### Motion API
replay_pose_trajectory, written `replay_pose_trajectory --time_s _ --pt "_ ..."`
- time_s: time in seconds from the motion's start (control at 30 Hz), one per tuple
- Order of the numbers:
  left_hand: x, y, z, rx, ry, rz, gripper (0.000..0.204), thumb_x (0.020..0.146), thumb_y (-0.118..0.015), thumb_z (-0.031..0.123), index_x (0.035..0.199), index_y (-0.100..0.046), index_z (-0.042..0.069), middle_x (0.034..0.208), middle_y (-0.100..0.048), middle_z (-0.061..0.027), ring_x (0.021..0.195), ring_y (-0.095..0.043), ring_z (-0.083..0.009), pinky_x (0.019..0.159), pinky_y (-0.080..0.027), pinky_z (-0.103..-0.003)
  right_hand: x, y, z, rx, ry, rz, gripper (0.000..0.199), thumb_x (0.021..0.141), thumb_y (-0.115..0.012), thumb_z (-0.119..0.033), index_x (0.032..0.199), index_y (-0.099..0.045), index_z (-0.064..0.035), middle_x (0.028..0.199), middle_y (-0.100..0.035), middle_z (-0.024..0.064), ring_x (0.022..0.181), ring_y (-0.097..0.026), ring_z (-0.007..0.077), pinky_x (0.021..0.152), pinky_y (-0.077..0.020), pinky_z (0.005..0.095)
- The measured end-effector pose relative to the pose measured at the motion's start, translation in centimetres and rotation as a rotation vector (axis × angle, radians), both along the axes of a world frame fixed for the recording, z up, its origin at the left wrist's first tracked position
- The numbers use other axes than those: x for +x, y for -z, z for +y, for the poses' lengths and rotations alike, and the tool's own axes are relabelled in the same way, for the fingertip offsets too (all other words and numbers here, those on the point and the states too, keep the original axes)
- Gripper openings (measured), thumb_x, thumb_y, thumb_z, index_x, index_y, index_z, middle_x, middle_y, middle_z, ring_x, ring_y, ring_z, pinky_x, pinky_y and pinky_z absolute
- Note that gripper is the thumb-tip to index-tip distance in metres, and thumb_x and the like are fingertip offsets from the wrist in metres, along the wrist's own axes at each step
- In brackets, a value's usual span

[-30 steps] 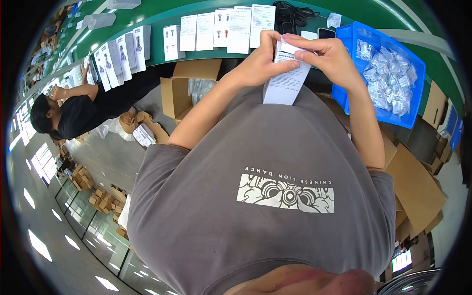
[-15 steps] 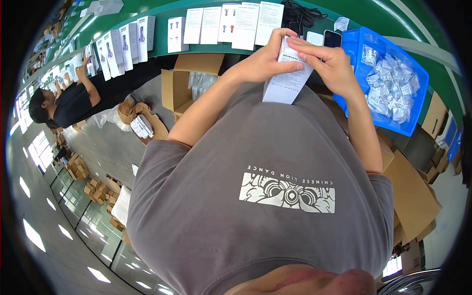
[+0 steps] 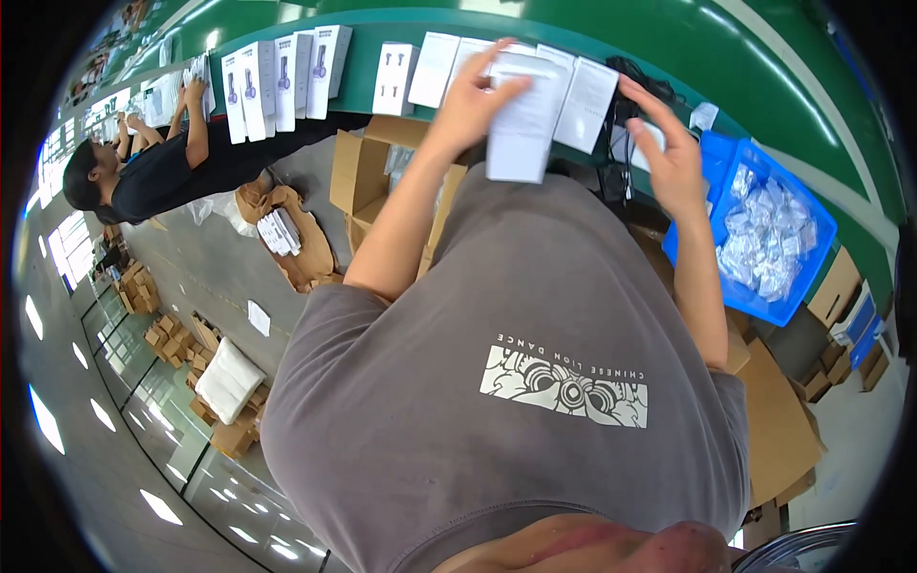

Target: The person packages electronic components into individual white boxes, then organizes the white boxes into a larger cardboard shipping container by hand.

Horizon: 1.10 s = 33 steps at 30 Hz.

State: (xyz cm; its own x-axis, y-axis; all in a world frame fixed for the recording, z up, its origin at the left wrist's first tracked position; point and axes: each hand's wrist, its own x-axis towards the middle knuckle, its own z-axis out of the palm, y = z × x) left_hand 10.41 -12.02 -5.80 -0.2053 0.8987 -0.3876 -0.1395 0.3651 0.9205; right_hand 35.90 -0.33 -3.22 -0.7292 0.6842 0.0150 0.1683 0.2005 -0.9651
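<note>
Co-worker (image 3: 143, 181) leans at the green bench (image 3: 726, 57) far left; left hand (image 3: 478, 95) pinches a white leaflet (image 3: 521, 134) over the bench edge, right hand (image 3: 669, 158), fingers spread, hovers apart beside the blue bin (image 3: 812, 286).

The folded leaflet (image 3: 521, 119) in the left hand (image 3: 473, 95) is thin matt white paper, creased flat. The green conveyor belt (image 3: 669, 48) looks smooth, with a dull rubbery sheen. The white product boxes (image 3: 287, 76) lined along it are smooth printed card. The blue bin (image 3: 812, 277) is hard, slightly glossy plastic, filled with crinkly clear plastic bags (image 3: 764, 229). The open carton (image 3: 368, 177) is rough brown corrugated cardboard. The grey shirt (image 3: 535, 382) is soft matt cloth.
</note>
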Motion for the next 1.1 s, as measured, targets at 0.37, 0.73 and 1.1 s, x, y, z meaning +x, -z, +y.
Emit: replay_pose_trajectory --time_s 0.37,0.73,1.1 --pt "-6.9 14.4 6.0 -0.115 0.101 1.022 0.066 0.080 -0.078 0.042 0.131 -0.059 0.004 0.129 -0.052 -0.0248 0.123 -0.047 -0.0398 0.102 -0.042 -0.045 -3.4 14.1 -3.6 -0.158 0.153 -0.586 0.063 0.094 -0.065 -0.033 0.137 -0.042 0.0063 0.126 -0.060 0.0187 0.118 -0.057 0.0269 0.098 -0.0464 0.0367" --pt "-22.0 18.9 27.1 0.302 0.291 0.600 0.084 0.062 -0.091 0.031 0.128 -0.052 -0.004 0.123 -0.062 -0.0212 0.113 -0.061 -0.0302 0.096 -0.050 -0.041 -4.7 -17.5 1.6 0.125 0.432 0.157 0.030 0.086 -0.075 -0.022 0.099 -0.063 0.0014 0.087 -0.063 0.0116 0.078 -0.062 0.0232 0.069 -0.0499 0.0303" --pt "-7.9 5.1 25.3 0.493 -0.027 0.531 0.044 0.078 -0.079 0.011 0.115 -0.063 -0.007 0.111 -0.067 -0.0128 0.099 -0.064 -0.0219 0.092 -0.049 -0.036 17.4 -15.8 -0.4 -0.067 0.751 0.223 0.041 0.090 -0.064 -0.035 0.106 -0.063 0.0033 0.102 -0.064 0.0127 0.089 -0.063 0.0254 0.084 -0.0491 0.0353"
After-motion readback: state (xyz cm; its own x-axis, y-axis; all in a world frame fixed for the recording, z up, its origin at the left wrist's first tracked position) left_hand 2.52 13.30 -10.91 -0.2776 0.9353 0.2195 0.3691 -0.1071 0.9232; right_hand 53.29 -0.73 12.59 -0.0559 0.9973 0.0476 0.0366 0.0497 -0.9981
